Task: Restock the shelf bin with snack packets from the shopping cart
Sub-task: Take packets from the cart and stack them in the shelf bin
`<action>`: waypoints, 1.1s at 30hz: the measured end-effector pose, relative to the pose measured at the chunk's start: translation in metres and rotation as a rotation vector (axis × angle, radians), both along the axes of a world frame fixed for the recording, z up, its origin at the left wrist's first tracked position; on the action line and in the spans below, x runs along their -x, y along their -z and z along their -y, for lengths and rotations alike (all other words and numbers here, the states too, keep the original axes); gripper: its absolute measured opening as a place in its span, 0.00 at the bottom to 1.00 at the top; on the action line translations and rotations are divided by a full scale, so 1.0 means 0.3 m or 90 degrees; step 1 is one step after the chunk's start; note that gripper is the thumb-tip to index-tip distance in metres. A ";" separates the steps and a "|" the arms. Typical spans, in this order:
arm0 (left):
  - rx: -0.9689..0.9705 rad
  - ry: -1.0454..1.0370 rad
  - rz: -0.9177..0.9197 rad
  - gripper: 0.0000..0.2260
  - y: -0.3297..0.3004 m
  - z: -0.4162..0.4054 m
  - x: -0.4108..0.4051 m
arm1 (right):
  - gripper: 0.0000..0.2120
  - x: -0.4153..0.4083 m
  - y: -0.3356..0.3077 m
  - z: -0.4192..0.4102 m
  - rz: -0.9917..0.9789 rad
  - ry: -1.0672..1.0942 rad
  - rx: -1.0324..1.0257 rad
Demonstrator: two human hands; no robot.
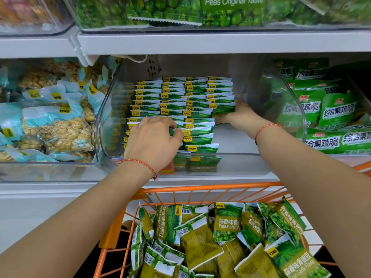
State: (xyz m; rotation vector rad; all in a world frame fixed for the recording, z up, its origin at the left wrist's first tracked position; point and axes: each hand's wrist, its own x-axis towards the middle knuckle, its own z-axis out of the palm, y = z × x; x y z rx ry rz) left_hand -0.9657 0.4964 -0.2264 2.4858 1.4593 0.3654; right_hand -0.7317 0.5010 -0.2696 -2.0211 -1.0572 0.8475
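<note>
- Both of your hands are inside the clear shelf bin (104, 109), among rows of green snack packets (180, 101) standing on edge.
- Your left hand (152, 139) curls over the front packets of the left rows, thumb and fingers pinching their top edges: a narrow grip on them.
- Your right hand (234, 115) reaches to the right end of the rows, touching the packets there; its fingers are hidden, so I cannot tell its grip.
- Many loose pea packets (226, 223) lie heaped in the orange shopping cart (210, 188) below the shelf.
</note>
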 end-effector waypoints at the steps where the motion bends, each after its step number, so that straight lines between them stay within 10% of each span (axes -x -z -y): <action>1: -0.001 -0.001 0.003 0.14 0.000 -0.001 0.001 | 0.28 0.003 -0.002 0.001 -0.008 0.000 -0.003; 19: -0.108 0.102 0.151 0.13 -0.054 0.058 0.047 | 0.19 0.171 -0.291 0.239 0.058 0.107 -0.092; 23: -0.076 0.206 0.225 0.14 -0.128 0.243 0.076 | 0.10 0.262 -0.406 0.415 -0.205 0.022 -0.113; 27: 0.121 0.358 -0.052 0.12 -0.149 0.454 0.110 | 0.11 0.315 -0.406 0.597 -0.118 -0.169 0.051; 30: 0.272 0.232 -0.361 0.13 -0.132 0.537 0.190 | 0.10 0.335 -0.323 0.711 -0.005 -0.243 0.245; 33: 0.333 0.350 -0.440 0.06 -0.068 0.554 0.253 | 0.15 0.358 -0.247 0.829 0.176 -0.327 0.401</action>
